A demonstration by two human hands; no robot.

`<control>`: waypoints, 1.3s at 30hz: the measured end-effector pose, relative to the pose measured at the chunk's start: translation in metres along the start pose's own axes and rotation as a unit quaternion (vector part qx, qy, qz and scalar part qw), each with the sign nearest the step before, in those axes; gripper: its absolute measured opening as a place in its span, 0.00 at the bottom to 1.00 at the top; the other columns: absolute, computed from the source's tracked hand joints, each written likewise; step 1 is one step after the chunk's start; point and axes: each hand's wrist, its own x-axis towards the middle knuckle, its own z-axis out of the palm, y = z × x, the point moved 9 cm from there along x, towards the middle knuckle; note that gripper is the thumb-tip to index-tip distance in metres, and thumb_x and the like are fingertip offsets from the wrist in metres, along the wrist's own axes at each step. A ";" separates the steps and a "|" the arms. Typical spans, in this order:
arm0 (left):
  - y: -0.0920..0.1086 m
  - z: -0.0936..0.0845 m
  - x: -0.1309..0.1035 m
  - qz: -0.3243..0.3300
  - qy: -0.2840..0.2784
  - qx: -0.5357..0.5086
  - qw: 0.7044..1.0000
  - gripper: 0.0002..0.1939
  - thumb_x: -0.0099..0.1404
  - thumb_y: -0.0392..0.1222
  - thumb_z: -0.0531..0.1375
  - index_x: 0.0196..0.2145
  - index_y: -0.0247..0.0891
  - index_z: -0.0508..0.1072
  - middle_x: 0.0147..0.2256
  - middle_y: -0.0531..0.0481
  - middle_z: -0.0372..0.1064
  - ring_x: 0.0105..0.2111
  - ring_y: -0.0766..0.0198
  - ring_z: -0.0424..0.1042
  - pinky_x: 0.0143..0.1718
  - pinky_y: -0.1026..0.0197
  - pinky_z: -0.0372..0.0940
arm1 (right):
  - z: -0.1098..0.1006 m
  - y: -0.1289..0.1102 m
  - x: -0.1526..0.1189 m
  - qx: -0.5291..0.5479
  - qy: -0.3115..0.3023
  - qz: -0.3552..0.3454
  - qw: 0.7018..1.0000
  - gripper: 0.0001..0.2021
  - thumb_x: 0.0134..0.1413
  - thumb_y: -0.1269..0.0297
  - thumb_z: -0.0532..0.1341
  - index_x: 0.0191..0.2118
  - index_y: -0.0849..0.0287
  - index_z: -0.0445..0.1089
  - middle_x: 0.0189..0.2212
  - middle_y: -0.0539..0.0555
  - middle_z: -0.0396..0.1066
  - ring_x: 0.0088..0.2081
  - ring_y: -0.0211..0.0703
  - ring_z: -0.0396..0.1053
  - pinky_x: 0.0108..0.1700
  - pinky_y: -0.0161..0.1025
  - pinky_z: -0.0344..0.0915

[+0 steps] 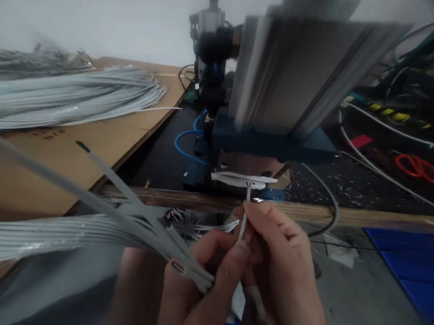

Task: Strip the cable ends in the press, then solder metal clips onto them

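My left hand (pixel 209 289) is closed around several grey cables (pixel 147 224) that fan out to the upper left; one shows a dark stripped tip. Between the fingertips of my right hand (pixel 280 256) a single thin grey cable (pixel 244 225) is pinched, and the left thumb also presses on it lower down. That cable's tip, with small wire ends showing, points up at the white-padded jaws (pixel 243 179) of a bench machine (pixel 292 76). Whether the tip touches the jaws I cannot tell.
Bundles of grey cable (pixel 64 95) lie on cardboard (pixel 103 144) at the left. More cables (pixel 35 237) hang below the wooden table edge (pixel 372 213). Red-handled scissors (pixel 419 169) and white scraps lie at the right. A blue panel (pixel 419 268) is on the floor.
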 end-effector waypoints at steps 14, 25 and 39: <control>-0.010 0.006 0.008 -0.117 0.004 -0.045 0.992 0.13 0.64 0.50 0.69 0.27 0.41 0.79 0.18 0.59 0.63 0.19 0.72 0.55 0.19 0.70 0.52 | -0.013 -0.011 0.001 -0.100 0.133 0.005 0.986 0.13 0.42 0.55 0.77 0.25 0.54 0.76 0.14 0.43 0.64 0.16 0.31 0.58 0.16 0.25 0.55; -0.009 0.001 0.009 -0.106 0.015 -0.036 0.994 0.14 0.63 0.51 0.71 0.25 0.41 0.80 0.20 0.57 0.68 0.19 0.71 0.62 0.18 0.71 0.56 | -0.017 -0.013 0.006 -0.116 0.072 -0.043 0.990 0.09 0.54 0.55 0.73 0.28 0.50 0.78 0.15 0.43 0.66 0.17 0.32 0.63 0.16 0.28 0.59; -0.014 -0.002 0.012 -0.101 0.008 -0.026 0.995 0.13 0.63 0.56 0.71 0.38 0.46 0.83 0.22 0.57 0.68 0.19 0.70 0.61 0.17 0.71 0.58 | -0.010 -0.012 0.008 -0.088 0.036 -0.042 0.995 0.08 0.58 0.57 0.70 0.29 0.48 0.80 0.15 0.42 0.66 0.14 0.30 0.61 0.15 0.27 0.58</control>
